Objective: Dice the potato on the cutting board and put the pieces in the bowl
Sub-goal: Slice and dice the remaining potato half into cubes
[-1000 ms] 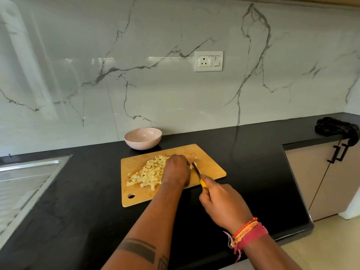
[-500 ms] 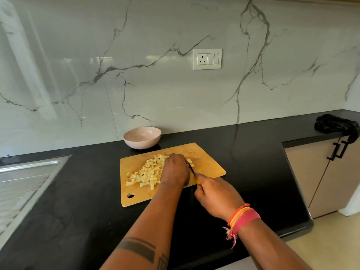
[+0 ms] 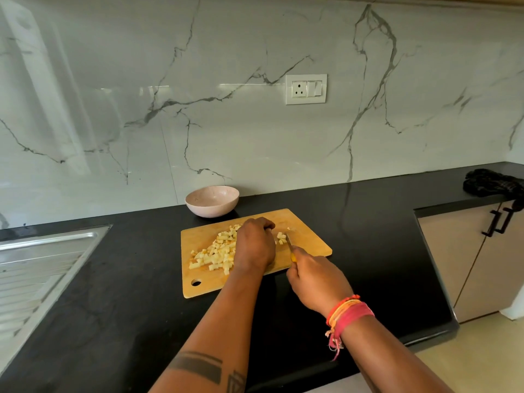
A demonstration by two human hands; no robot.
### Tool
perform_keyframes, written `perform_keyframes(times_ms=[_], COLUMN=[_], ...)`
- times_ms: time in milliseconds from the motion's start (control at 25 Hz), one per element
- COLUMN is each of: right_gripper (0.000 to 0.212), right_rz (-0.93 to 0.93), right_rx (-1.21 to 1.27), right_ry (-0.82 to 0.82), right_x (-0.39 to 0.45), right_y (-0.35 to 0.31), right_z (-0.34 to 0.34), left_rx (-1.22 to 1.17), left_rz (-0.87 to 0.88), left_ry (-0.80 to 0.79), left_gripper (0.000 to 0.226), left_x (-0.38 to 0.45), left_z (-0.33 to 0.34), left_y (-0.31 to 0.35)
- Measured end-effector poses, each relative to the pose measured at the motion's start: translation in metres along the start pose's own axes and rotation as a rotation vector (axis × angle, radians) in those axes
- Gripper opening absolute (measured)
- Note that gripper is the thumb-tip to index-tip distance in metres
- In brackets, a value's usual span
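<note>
A pile of small pale-yellow potato cubes lies on the left and middle of a wooden cutting board, which sits flat on a black counter. A few more cubes lie apart, just right of the left hand.

The left hand reaches in from below, knuckles up, fingers curled down onto the board at the far edge of the pile. What lies beneath the fingers is hidden, so whether they hold a piece of potato cannot be told. The left forearm carries a dark band tattoo.

The right hand grips the yellow handle of a small knife, fingers wrapped round it. The blade points away from the person, just right of the left hand, its tip near the loose cubes. Red and orange threads circle the right wrist.

A pale pink bowl stands on the counter just behind the board's far left corner, with no potato visible inside. A steel sink drainboard is at the far left, a dark cloth at the far right, and a wall socket is set in the marble-patterned wall.
</note>
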State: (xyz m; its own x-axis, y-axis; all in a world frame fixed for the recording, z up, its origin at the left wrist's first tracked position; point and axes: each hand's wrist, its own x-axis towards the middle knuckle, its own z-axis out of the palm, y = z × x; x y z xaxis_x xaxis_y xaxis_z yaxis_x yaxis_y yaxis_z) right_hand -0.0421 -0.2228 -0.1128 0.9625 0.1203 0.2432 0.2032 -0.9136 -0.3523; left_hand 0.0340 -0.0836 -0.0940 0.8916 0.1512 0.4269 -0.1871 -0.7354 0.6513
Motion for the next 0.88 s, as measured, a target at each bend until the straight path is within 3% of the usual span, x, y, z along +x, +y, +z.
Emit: perform_keyframes(times_ms=[240,400,560,680,880], right_gripper=[0.025,0.040,0.042,0.043,0.042], right_rz=[-0.104,-0.078,-0.078,-0.132,0.033], right_rx=[0.115,0.117,0.087,0.131,0.134], right_ry=[-0.105,0.021,-0.040,0.026,0.145], right_x=[0.023,0.025,0.024,0.025,0.032], right_y=[-0.033,-0.030,-0.030,-0.033,-0.009], right_z=[0.010,0.011,0.013,0.012,0.002], left_rx=[-0.060,-0.097,-0.107,-0.088,-0.084], left_rz=[-0.075,-0.132,-0.157,-0.141,-0.132], left_ry=[0.016,0.066,0.088,0.069,0.030], left_gripper=[0.032,0.029,0.027,0.028,0.029], left_x=[-0.007,-0.009,-0.011,-0.016,-0.021], left_z=[-0.012,-0.026,-0.034,-0.037,-0.036], left_y=[-0.004,-0.010,-0.014,-0.010,-0.003])
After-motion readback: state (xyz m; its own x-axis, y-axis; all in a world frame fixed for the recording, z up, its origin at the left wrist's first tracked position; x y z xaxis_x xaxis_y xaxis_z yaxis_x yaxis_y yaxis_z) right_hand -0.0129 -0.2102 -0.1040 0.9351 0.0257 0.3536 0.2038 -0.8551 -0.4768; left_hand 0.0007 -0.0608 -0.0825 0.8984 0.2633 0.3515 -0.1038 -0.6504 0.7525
